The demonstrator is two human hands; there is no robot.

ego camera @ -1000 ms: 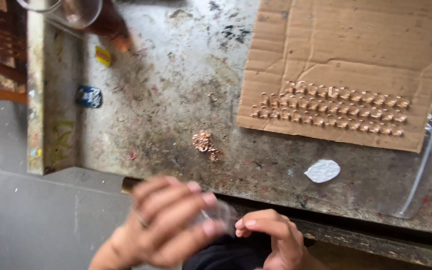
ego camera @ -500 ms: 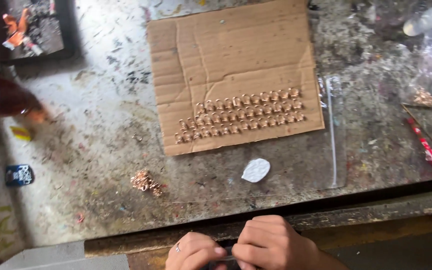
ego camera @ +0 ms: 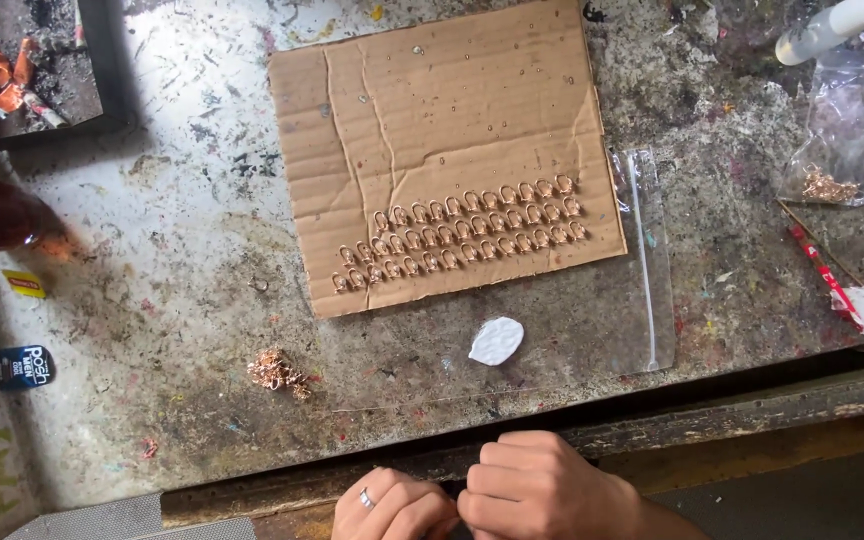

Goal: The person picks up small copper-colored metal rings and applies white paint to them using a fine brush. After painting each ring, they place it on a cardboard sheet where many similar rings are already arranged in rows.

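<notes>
Both hands meet at the near edge of the tabletop [ego camera: 152,230], fingers curled together.

The left hand [ego camera: 392,505] and right hand [ego camera: 542,485] press knuckle to knuckle; whether they pinch anything I cannot tell. Just ahead lie a loose copper heap [ego camera: 274,370] and a white blob [ego camera: 497,341]; farther ahead, rows of small copper rings [ego camera: 462,235] sit on cardboard [ego camera: 432,110]. The rings look light, stiff and easily scattered, best pinched singly by the rim. Open room lies ahead-left.

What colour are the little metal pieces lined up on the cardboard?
Coppery rose-gold metal pieces, clearest in the head view.
</notes>
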